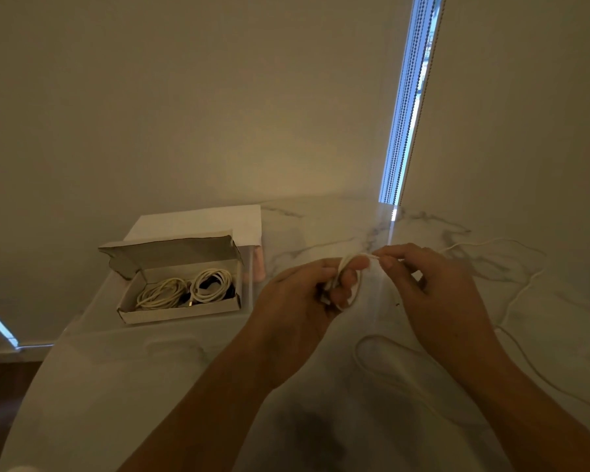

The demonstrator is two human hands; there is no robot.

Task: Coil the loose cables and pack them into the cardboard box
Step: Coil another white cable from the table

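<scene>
Two coiled cream-white cables (184, 290) are already sitting in the open brown cardboard box (179, 313) at the back left of the white marble-patterned table (150, 386), with something dark tucked between them that I can't make out. The thin white cable (521, 284) in hand looks light and floppy, the kind that springs loose if you let go, so my guess is you want to pinch the loops where they cross rather than grab one strand.

The left hand (304, 298) has its fingers curled around a small bundle of loops, gripping it just above the table. The right hand (433, 287) pinches the strand right beside that bundle, thumb and forefinger close together, like it's feeding the next turn.

The rest of the cable trails off to the right across the table and curves back toward the near edge, so there's a fair bit left to wind. It's smooth and pale, hard to see against the marble.
</scene>
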